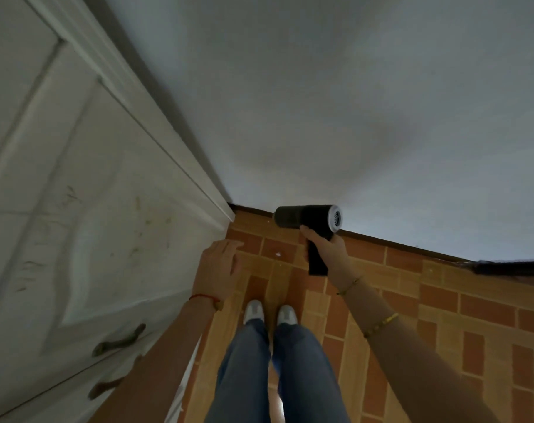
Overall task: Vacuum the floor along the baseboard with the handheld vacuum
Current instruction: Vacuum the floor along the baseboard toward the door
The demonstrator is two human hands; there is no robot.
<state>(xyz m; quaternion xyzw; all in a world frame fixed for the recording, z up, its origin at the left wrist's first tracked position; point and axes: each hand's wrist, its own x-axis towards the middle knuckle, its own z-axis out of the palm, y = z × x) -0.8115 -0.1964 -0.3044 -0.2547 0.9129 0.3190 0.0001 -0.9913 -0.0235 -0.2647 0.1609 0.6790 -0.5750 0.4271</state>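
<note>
My right hand (pixel 328 248) grips the handle of a black handheld vacuum (pixel 305 216). Its barrel lies level, with the dark nozzle end pointing left toward the corner and the white vented end to the right. It hovers above the brick-patterned floor (pixel 442 300), in front of the dark baseboard (pixel 412 247) at the foot of the grey wall. My left hand (pixel 220 264) is held out flat with fingers together, holding nothing, beside the white door.
A white panelled door (pixel 76 209) with a lever handle (pixel 119 343) fills the left side and meets the wall at the corner. My feet in white shoes (pixel 270 311) stand on the floor. Small white specks (pixel 278 254) lie near the corner.
</note>
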